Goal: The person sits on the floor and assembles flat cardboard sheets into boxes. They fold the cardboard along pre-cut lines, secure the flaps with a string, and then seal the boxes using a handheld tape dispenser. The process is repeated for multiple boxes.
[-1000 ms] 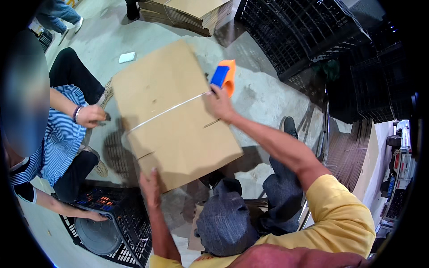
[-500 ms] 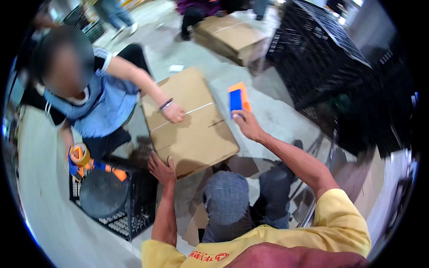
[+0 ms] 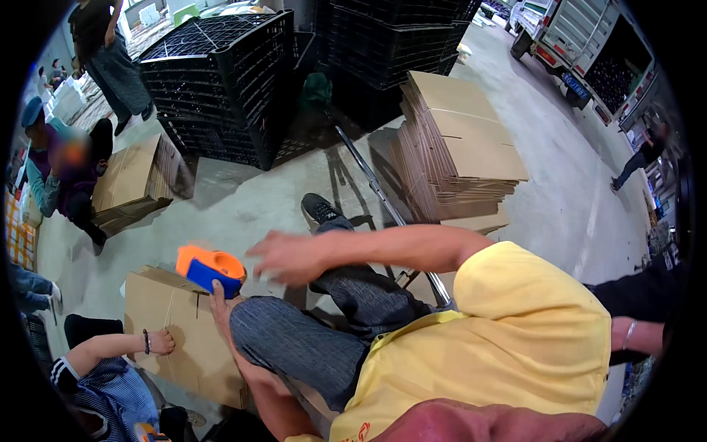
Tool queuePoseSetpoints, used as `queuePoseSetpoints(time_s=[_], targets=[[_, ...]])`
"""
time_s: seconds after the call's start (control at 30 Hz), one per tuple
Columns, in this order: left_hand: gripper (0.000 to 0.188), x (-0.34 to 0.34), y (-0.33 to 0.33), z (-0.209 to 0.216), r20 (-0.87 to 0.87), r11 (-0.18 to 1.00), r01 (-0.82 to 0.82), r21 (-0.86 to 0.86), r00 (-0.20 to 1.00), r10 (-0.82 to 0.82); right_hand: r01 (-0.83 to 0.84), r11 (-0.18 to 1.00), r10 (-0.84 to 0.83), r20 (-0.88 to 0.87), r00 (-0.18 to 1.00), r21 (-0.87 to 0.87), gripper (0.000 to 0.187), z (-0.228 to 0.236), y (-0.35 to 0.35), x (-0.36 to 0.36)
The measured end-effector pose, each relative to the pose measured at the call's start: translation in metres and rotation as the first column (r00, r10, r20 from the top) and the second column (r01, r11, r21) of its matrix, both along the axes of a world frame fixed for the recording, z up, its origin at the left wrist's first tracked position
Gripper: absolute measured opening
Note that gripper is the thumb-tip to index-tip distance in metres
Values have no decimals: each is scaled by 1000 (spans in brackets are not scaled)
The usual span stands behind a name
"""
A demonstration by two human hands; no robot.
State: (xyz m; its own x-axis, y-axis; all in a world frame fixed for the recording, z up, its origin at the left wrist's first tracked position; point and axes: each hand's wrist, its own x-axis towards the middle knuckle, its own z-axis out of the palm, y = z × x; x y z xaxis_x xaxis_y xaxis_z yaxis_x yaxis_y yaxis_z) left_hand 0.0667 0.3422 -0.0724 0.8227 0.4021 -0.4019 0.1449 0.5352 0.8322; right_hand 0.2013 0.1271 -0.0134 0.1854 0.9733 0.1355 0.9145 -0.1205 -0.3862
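My left hand (image 3: 222,308) grips an orange and blue tape dispenser (image 3: 213,271) beside my left knee, its thumb against the blue side. Just to the right of it, my right hand (image 3: 291,258) is in the air, blurred by motion, with fingers stretched out and nothing visible in them. Below and left of the dispenser lies a stack of flat cardboard boxes (image 3: 193,342) tied with white string. A co-worker's hand (image 3: 160,342), wearing a bracelet, rests on that stack near the string.
Another tied stack of folded cardboard (image 3: 471,140) stands at the far right. Black plastic crates (image 3: 221,88) are piled ahead. A metal pole (image 3: 372,177) slants behind my legs. A person sits by a cardboard stack (image 3: 129,177) at left; a truck (image 3: 582,51) is parked far right.
The tape dispenser has passed from my right hand to my left, which has left the cardboard. The view has swung right. My right hand is now empty.
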Motion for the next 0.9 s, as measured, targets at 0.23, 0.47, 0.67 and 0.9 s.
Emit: queuePoseSetpoints(time_s=[0.23,0.47,0.67,0.9], targets=[[47,-19,-20,-38,-80,989,-148,10,986,148,1000,-15,-873,488,-8,-10,107,19,-345,125],[44,-5,-35,-42,-51,990,-139,30,989,141,933,-324,-820,538,-195,-156,110,-36,-453,93],[42,7,-45,-50,-26,993,-113,28,993,113,997,-56,-761,649,-9,-51,85,-45,-497,16],[40,14,-49,-39,-11,993,-111,39,994,111,968,-3,-990,138,-39,250,53,-143,-447,72]])
